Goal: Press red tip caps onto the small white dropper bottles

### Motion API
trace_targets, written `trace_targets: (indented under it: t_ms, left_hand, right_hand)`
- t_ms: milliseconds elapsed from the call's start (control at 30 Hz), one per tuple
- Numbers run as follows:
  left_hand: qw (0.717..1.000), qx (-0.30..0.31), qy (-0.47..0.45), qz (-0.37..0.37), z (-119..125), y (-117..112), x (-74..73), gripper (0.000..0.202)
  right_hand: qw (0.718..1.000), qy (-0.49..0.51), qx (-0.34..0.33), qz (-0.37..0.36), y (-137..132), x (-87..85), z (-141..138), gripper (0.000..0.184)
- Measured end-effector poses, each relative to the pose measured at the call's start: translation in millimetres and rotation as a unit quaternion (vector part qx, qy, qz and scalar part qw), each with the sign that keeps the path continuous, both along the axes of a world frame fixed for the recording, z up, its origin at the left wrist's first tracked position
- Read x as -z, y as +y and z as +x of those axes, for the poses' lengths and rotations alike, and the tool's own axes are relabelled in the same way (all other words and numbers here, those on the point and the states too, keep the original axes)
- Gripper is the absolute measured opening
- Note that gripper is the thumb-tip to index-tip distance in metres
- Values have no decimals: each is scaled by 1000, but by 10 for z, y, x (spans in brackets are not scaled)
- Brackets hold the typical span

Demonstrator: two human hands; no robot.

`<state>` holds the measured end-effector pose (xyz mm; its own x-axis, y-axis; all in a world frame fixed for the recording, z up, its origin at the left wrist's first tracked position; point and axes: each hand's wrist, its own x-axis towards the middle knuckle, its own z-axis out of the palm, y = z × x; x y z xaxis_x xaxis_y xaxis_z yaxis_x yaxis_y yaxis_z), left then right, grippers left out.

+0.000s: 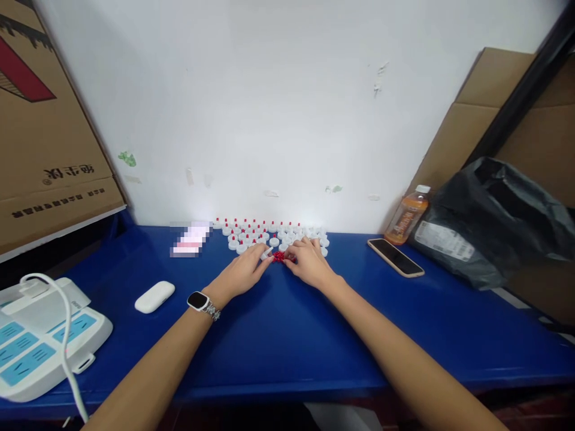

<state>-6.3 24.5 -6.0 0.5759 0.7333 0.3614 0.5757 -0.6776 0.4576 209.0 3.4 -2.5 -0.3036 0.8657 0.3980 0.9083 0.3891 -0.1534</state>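
Note:
My left hand [245,267], with a watch and a bracelet at the wrist, pinches a white plastic cap [266,254] between thumb and fingers. A small heap of red tips [279,257] lies on the table between both hands. At the right edge of that heap, my right hand [311,261] has its thumb and fingers closed together; what they grip is too small to make out. Behind the hands stand rows of white caps [274,240], many topped with a red tip. On the right, the white caps behind my right hand show no red tips.
The blue table [287,341] meets a white wall. A power strip [49,335] with a cable and a white case [155,297] lie left. On the right are a phone [396,257], an orange drink bottle [406,216] and a black plastic bag [498,221]. Cardboard boxes flank both sides.

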Motion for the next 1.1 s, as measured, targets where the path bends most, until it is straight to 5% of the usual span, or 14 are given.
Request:
trace_targets:
  t_ms: [300,433,600,700,867,1100]
  left_hand:
    - [1000,8,5,4,-3,38,19,36]
    - [1000,14,-5,-9,32,7,23,34]
    - [1000,24,2,-15,82,-23,41,35]
    - [999,32,2,-10,107,-39,55,34]
    - [999,40,-8,-12,145,-74,56,32]
    - [999,5,-52,-15,239,-108,80,29]
  right_hand:
    - [1000,17,-10,-11,18,58,-34,14]
    - [992,125,-16,-9,55,63,-22,15]
    - [900,434,-3,-39,96,80,-95,25]
    - [853,517,-40,-64,83,95,-185,28]
    - [837,537,-59,-84,26,89,-275,27]
    - [840,542,-36,2,-68,77,-390,29]
